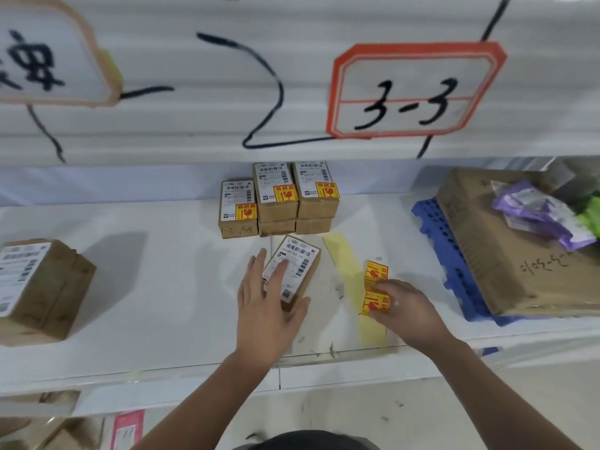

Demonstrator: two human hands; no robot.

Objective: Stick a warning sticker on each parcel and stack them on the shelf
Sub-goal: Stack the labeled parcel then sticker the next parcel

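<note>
Where the white shelf (156,287) runs under the "3-3" tag (412,92), one parcel (300,264) lies flat at mid-shelf, label up, just in front of the stacked parcels (279,203).

- Left hand (266,306): laid over the parcel's near left part, fingers (279,271) straight and slightly spread, thumb by the near corner. Pressing, not gripping.
- Right hand (409,306): fingers curled, pinching the sticker strip (376,272), yellow with red marks, which sits on a pale yellow backing strip (339,251) lying on the shelf just right of the parcel.
- Stacked parcels: three piles against the back, the left one single, the other two two-high; each top shows a warning sticker (285,193).
- An orange fleck at the parcel's left edge, under the palm, may be a sticker; too hidden to say.
- Far left: a larger taped parcel (39,287), well apart.
- Right: big carton (496,248) on a blue pallet (435,241), purple bags (535,212) on top.
</note>
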